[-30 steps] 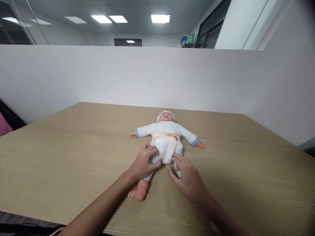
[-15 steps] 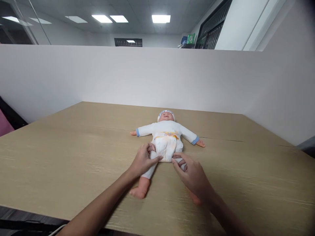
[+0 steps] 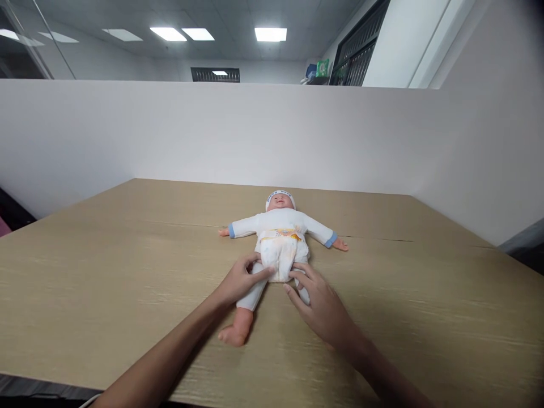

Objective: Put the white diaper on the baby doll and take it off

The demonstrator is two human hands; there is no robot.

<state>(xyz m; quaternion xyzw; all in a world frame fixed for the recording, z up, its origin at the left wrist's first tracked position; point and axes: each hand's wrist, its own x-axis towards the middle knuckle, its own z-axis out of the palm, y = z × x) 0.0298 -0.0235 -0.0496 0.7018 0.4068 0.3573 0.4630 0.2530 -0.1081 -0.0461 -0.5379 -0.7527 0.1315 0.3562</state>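
Note:
A baby doll (image 3: 281, 218) in white clothes with blue cuffs lies on its back, arms spread, head away from me. A white diaper (image 3: 278, 258) with an orange and yellow printed waistband covers its hips over the clothes. My left hand (image 3: 241, 279) is closed on the diaper's left edge, thumb on the front and fingers at the side by the leg. At the right leg edge, my right hand (image 3: 321, 300) has its fingers apart, fingertips touching the diaper and thumb lower down. It hides the doll's right-side foot.
The doll lies on a wide wooden table (image 3: 127, 266) with a seam across it. A white partition wall (image 3: 272, 136) rises behind the table's far edge. Dark items (image 3: 527, 243) stand past the right edge.
My right hand has loosened, its thumb moving away from the diaper and its fingers spreading. My left hand stays at the left leg edge. The view has shifted slightly.

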